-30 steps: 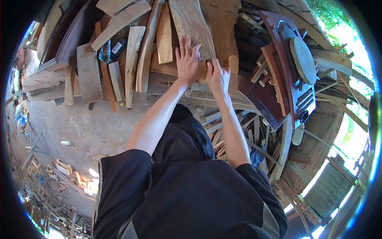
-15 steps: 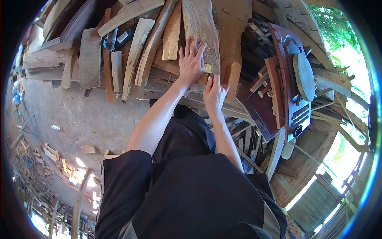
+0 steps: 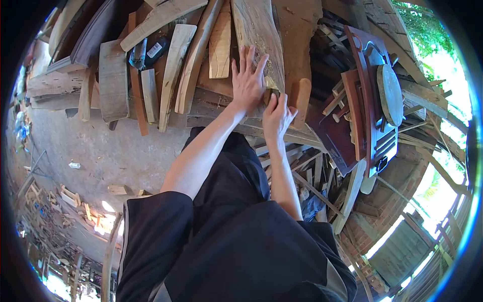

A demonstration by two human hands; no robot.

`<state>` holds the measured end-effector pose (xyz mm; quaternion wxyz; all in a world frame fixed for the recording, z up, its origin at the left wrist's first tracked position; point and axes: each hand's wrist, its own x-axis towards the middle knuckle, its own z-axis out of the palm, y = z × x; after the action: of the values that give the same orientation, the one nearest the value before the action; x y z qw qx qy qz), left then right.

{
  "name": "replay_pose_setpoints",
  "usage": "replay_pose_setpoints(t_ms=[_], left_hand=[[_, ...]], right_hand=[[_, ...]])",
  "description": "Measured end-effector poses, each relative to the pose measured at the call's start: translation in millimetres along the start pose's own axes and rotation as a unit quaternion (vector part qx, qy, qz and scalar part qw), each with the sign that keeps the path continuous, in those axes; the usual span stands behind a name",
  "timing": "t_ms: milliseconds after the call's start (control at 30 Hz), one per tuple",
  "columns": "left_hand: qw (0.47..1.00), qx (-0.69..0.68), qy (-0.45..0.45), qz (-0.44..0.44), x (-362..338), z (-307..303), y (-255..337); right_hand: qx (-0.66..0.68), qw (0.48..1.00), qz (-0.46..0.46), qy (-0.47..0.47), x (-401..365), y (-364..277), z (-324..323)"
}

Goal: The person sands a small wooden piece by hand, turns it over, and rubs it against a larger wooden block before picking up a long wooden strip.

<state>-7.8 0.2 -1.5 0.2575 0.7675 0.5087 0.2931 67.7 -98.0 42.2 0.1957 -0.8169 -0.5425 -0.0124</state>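
A long pale plank (image 3: 256, 30) with shavings on it lies on the workbench, pointing away from me. My left hand (image 3: 249, 85) rests flat on the plank's near end, fingers spread. Just right of it, my right hand (image 3: 278, 118) is closed, thumb and fingers pinched at the plank's near edge around a small brownish piece, too hidden to name. A rounded wooden block (image 3: 301, 100) lies to the right of my right hand. Left of the plank is a shorter pale board (image 3: 220, 48).
Curved wood pieces (image 3: 176, 70) line the bench's left part, with a blue metal plane (image 3: 138, 54) and a black object (image 3: 156, 49) among them. Dark red furniture (image 3: 370, 100) and a round wooden disc (image 3: 389, 95) stand at right. Scrap wood lies on the floor.
The view has shifted slightly, so the bench and both hands sit a little lower and further right. Both hands keep nearly the same places at the plank's near end.
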Motion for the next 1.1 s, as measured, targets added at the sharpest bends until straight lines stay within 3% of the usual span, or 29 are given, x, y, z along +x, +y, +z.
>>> replay_pose_setpoints(t_ms=[233,333,367,500,733,900,1000,1100], left_hand=[[1.0,-0.018,-0.002,0.003,-6.6,-3.1,5.6],[1.0,-0.01,0.02,0.001,-5.6,1.9,3.8],[1.0,-0.004,0.019,0.005,-6.0,4.2,1.6],[1.0,-0.011,0.01,0.007,-4.2,-0.2,3.2],[1.0,-0.007,0.001,0.007,-4.9,0.0,1.9],[1.0,-0.016,-0.006,0.008,-6.5,-4.1,3.3],[1.0,-0.01,-0.003,0.002,-5.2,-2.7,4.9],[1.0,-0.005,-0.006,0.001,-6.9,-1.1,3.0]], right_hand=[[-0.013,0.993,0.092,-0.07,-28.9,-1.8,-36.4],[-0.01,0.99,0.137,0.016,-14.1,8.2,-32.6],[-0.017,0.993,0.106,0.054,-5.2,11.8,-26.1],[-0.008,0.997,0.069,0.031,30.1,6.9,-4.2],[-0.009,0.999,0.032,0.006,5.9,10.1,-11.4],[-0.029,0.995,0.093,0.015,24.0,8.3,1.4],[0.001,0.997,0.073,-0.004,-7.2,12.3,-9.6],[0.005,0.997,0.074,0.002,14.5,20.3,-6.1]])
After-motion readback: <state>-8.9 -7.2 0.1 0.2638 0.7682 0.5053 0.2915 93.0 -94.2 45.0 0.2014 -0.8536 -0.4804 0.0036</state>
